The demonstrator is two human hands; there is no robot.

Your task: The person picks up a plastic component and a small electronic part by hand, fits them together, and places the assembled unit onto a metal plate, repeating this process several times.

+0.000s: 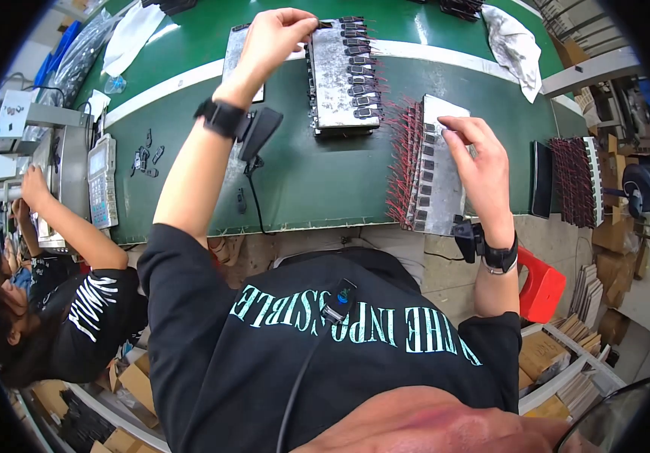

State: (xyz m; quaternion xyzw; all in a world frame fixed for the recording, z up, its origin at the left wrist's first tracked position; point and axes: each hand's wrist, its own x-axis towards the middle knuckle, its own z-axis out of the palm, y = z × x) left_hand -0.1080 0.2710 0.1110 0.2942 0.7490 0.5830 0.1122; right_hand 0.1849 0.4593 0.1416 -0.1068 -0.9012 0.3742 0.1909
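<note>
The left hand (276, 38) reaches far over the green worktop (294, 174) and pinches with thumb and fingertips a small black part (325, 25) at the 9 o'clock upper corner of a grey metal tray (336, 75). The part is mostly hidden by the fingers, so its shape is hard to make out. Along the 3 o'clock edge of this tray stands a row of black components with thin red wires (361, 68).

The right hand (480, 162) lies with spread, slightly bent fingers on a second grey tray (446, 189), at 4 o'clock from the first one; its grip is not closed, the fingertips only press on the plate. If something is under the palm, I cannot tell. A column of black parts with red wires (412, 162) runs along the 9 o'clock side of this tray.

Both wrists carry a black band with a small device. At 3 o'clock a third rack with dark red wires (572, 181) is partly cut by the dark rim. At 9 o'clock another person's hand (34, 185) touches a grey machine (68, 170).
</note>
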